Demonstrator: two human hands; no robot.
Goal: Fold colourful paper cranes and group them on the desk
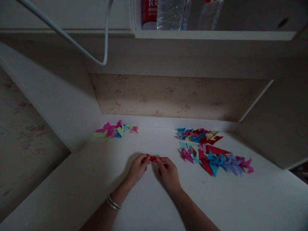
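Note:
A small piece of folded red paper (153,158) is stretched between my two hands, just above the white desk (149,199). My left hand (138,168) pinches its left end between thumb and fingertips. The right end is gripped the same way by my right hand (168,173). The exact shape of the folded paper is too small to make out, and its ends are hidden by my fingers. To the right lie rows of folded colored paper pieces (218,160) in blue, purple, red and pink, nearest my right hand.
Another row of folded papers (199,136) lies by the back edge at right, and a smaller pile (112,130) at back left. Overhead, a shelf (214,34) holds plastic bottles (169,14). A white curved lamp arm or cable (72,40) hangs at upper left.

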